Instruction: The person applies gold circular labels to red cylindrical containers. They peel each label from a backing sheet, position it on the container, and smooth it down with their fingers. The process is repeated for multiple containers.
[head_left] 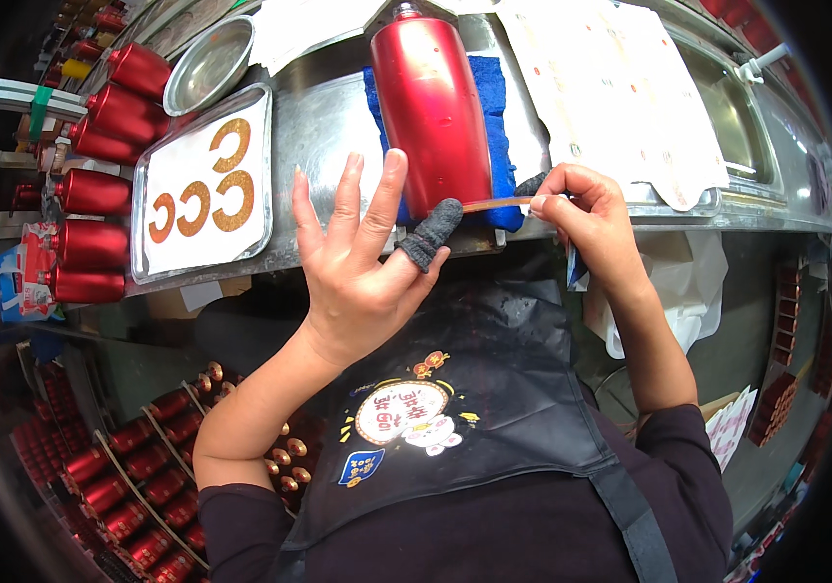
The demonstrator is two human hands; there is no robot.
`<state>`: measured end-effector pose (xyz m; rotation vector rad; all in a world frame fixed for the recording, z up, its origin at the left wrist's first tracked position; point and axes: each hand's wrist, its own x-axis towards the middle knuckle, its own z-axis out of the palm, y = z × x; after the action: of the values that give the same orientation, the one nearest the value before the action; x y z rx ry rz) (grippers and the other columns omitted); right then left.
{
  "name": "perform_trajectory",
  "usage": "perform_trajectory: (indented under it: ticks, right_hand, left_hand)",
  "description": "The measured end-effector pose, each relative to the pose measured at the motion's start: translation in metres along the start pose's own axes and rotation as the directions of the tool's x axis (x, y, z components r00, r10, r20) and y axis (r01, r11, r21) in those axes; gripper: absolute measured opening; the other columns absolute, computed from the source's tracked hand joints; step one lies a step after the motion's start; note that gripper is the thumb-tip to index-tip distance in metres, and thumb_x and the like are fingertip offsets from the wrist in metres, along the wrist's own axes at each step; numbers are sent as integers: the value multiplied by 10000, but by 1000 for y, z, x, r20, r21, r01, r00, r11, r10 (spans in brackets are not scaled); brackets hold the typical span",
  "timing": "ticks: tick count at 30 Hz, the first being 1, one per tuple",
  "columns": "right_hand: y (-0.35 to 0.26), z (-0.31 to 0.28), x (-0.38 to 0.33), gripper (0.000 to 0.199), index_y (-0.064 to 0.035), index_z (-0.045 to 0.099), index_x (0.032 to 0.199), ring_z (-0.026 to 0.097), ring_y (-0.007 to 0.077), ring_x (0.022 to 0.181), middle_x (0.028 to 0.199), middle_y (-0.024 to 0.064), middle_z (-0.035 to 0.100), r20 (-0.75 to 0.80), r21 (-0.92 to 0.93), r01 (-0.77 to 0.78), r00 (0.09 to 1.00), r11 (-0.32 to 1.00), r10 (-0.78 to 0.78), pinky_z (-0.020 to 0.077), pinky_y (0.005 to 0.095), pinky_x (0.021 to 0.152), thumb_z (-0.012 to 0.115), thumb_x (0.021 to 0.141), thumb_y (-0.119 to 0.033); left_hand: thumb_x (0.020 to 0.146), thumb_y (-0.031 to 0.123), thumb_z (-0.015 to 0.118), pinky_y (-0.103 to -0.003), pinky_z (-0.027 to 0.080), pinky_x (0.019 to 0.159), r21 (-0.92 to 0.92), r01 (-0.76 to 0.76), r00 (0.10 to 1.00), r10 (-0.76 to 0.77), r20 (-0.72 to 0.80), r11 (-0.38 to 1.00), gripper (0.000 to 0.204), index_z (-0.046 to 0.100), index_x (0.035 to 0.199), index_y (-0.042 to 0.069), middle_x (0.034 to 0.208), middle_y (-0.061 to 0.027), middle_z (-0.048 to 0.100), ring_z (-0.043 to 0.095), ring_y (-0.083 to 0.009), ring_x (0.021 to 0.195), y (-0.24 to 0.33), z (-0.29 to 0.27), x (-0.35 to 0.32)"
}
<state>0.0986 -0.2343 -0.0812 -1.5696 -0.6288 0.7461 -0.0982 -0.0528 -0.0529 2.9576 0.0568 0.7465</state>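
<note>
A large glossy red bottle (431,107) lies on a folded blue towel (496,126), its neck pointing away from me and its base toward me. Along the base runs a thin orange-brown strip (499,204). My right hand (586,219) pinches the strip's right end between thumb and forefinger. At the strip's left end, my left hand (358,257) presses with a forefinger covered by a dark grey knitted finger sleeve (433,233). The other left fingers are spread, and the thumb is apart from the forefinger. A similar dark grey piece (530,185) shows beside my right fingers.
Left on the metal bench (314,126) is a clear tray (259,175) holding several gold C-shaped pieces (234,199). Beyond it stand a metal bowl (210,66) and several red bottles (95,243). White printed paper (610,87) covers the right side. Racked red bottles (144,466) fill the lower left.
</note>
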Motion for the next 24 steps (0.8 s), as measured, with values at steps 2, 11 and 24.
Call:
perform_trajectory:
  ticks: [2, 11, 24]
  right_hand:
    - [1, 0, 1, 101, -41, 649, 805, 475, 15, 546, 681, -38, 576, 9, -18, 4, 1000, 1000, -4, 351, 187, 494, 684, 872, -108]
    - [0, 8, -1, 107, -21, 655, 833, 479, -10, 638, 744, -51, 589, 23, -63, -9, 1000, 998, 11, 349, 179, 547, 716, 880, -95]
    - [-42, 6, -10, 96, -24, 654, 865, 458, -31, 607, 739, -71, 574, 94, -48, -43, 994, 998, 47, 315, 162, 538, 726, 883, -86]
  left_hand:
    - [739, 198, 824, -713, 212, 1108, 5, -17, 1000, 17, -15, 1000, 209, 762, 914, 101, 1516, -218, 490, 489, -493, 1343, 1, 0, 6]
    - [729, 172, 816, -703, 255, 1111, 37, -35, 997, 37, -71, 999, 359, 775, 1086, 156, 1436, -151, 587, 533, -446, 1320, 9, 24, 36]
    - [772, 166, 847, -653, 239, 1144, -361, 242, 947, -301, -116, 901, 480, 693, 1184, -27, 1490, -241, 508, 528, -413, 1345, -2, 43, -38]
